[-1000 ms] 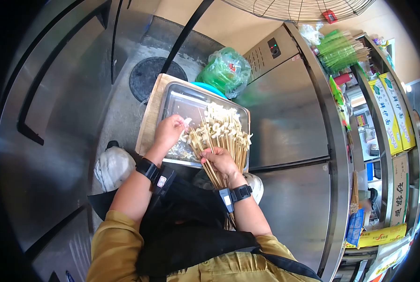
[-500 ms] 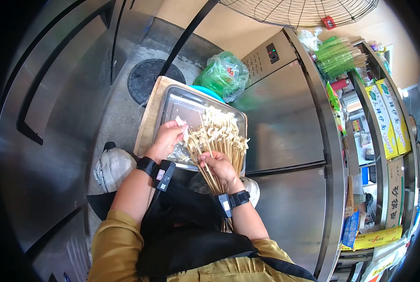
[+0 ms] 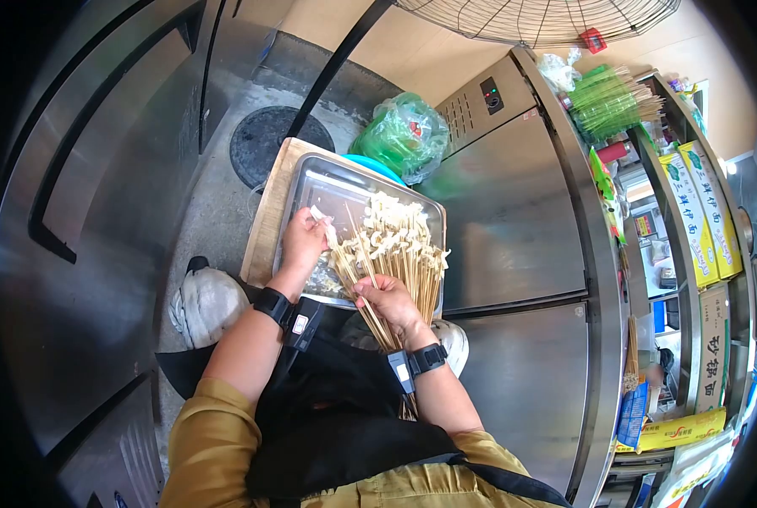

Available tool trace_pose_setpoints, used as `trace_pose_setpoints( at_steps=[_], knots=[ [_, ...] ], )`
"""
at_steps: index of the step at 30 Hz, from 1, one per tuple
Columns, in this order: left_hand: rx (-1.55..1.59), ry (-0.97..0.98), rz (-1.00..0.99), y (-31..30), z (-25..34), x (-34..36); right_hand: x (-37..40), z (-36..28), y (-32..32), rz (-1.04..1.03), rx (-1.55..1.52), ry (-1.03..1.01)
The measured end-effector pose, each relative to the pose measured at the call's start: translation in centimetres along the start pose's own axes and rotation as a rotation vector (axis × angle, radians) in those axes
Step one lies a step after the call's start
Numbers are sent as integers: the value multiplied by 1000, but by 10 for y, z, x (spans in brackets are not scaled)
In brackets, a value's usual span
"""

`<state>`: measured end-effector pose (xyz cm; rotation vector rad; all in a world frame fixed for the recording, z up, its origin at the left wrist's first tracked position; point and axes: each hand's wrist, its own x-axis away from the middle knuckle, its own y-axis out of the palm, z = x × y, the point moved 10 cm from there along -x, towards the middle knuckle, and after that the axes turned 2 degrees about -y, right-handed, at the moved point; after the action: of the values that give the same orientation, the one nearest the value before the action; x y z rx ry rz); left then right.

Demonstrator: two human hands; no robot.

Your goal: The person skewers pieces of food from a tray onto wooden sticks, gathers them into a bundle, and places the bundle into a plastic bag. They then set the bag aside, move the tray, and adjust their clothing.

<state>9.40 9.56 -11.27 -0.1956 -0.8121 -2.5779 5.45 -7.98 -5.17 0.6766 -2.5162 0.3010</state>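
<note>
A pale, soft, thin piece of food (image 3: 320, 217) is pinched in the fingertips of my left hand (image 3: 304, 244), over the left part of a metal tray (image 3: 321, 184). My right hand (image 3: 392, 303) grips a thin wooden skewer (image 3: 363, 245), whose bare tip points up beside that piece. Many loaded skewers (image 3: 419, 269) lie in the tray, pale folded food (image 3: 398, 218) on their far ends and their sticks running back toward my lap. Part of this bundle passes under my right hand; whether its fingers also hold some of those sticks is hidden.
The tray rests on a wooden board (image 3: 270, 201). Behind it are a blue basin (image 3: 373, 166) and a green plastic bag (image 3: 402, 135). A steel fridge (image 3: 514, 220) stands close on the right, another steel cabinet (image 3: 99, 254) on the left. A wire fan guard (image 3: 539, 19) hangs above.
My left hand has turned and closed in slightly, its back now more toward me, with the pale piece nearer the bundle. The skewer in my right hand has tipped a little left.
</note>
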Motion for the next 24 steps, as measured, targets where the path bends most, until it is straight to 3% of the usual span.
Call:
trace_pose_setpoints(
  at_steps=[12,18,21,24],
  knots=[
    [103,-150,-112,8,-12,6,-13,14,-9,46,-31,-27],
    [108,-9,-192,20,-2,12,-18,14,-15,71,7,-69],
    [-160,127,-210,29,4,17,-15,11,-16,105,16,-60],
    [-6,104,-99,22,11,21,-14,9,-15,108,30,-79]
  ],
)
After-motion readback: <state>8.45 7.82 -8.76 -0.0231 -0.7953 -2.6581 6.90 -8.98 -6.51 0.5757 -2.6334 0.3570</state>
